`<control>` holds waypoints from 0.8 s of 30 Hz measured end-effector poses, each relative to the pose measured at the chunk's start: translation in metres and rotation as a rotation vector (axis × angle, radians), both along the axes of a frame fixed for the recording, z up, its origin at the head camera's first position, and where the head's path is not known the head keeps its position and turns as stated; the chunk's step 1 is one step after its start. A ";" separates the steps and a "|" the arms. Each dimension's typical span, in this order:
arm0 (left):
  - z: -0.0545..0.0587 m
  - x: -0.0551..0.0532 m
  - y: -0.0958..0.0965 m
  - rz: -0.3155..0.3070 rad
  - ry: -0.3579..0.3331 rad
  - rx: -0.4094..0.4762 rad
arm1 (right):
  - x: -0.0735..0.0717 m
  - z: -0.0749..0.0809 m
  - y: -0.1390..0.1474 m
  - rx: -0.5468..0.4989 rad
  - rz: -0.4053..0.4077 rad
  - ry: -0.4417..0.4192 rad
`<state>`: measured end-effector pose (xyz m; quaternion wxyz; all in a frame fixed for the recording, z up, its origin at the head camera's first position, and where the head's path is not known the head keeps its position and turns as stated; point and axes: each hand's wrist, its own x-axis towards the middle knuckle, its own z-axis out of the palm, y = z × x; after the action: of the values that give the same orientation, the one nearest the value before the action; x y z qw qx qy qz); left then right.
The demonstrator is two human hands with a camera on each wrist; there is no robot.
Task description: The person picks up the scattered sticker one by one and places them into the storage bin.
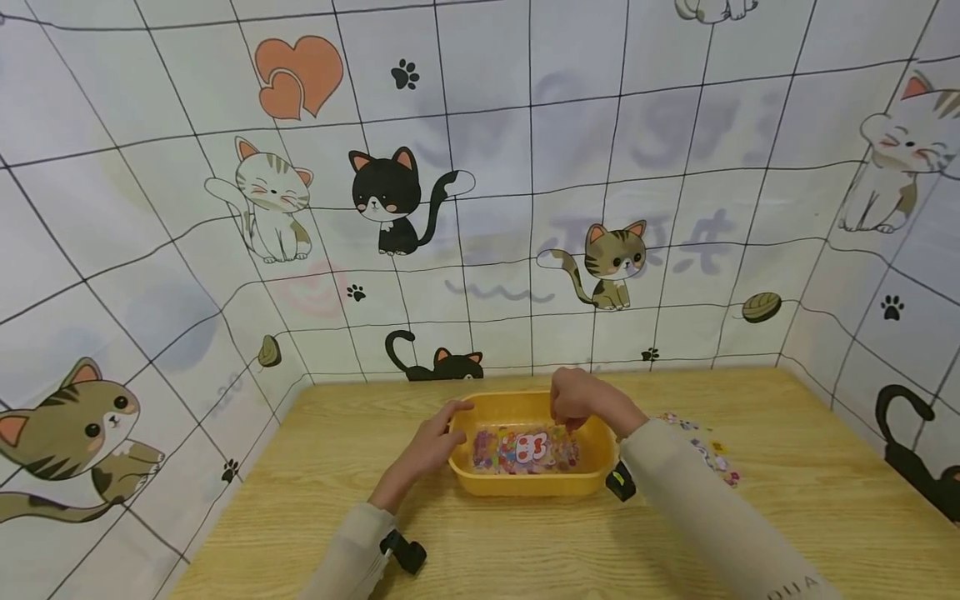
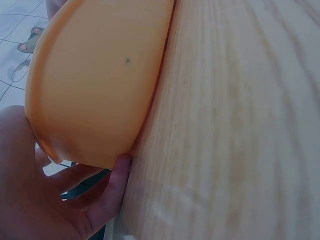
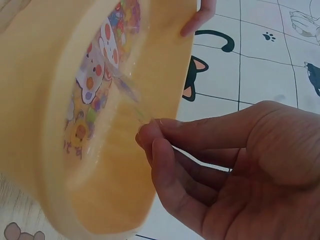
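A yellow plastic basin stands on the wooden table in front of me. My left hand grips its left end, fingers over the rim and against the outer wall. On the basin's floor lies a sheet of colourful cartoon stickers, with a white rabbit-like figure in its middle. My right hand is over the right rear part of the basin. Between thumb and fingertips it pinches a thin, clear strip, which hangs toward the sticker sheet and overlaps it in the right wrist view.
To the right of the basin, several small loose stickers are scattered on the wooden table, partly behind the right sleeve. A white cat-patterned sheet rises behind the table and along both sides. Black wrist cameras sit at both cuffs.
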<state>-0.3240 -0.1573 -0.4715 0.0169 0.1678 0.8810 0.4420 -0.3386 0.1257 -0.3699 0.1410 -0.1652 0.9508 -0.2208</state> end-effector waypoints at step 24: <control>-0.001 -0.001 -0.002 -0.007 0.002 0.007 | -0.023 -0.022 -0.007 0.128 -0.106 -0.093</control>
<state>-0.3246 -0.1588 -0.4729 0.0166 0.1714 0.8788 0.4450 -0.3618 0.1191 -0.3915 0.1836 -0.0950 0.9627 -0.1743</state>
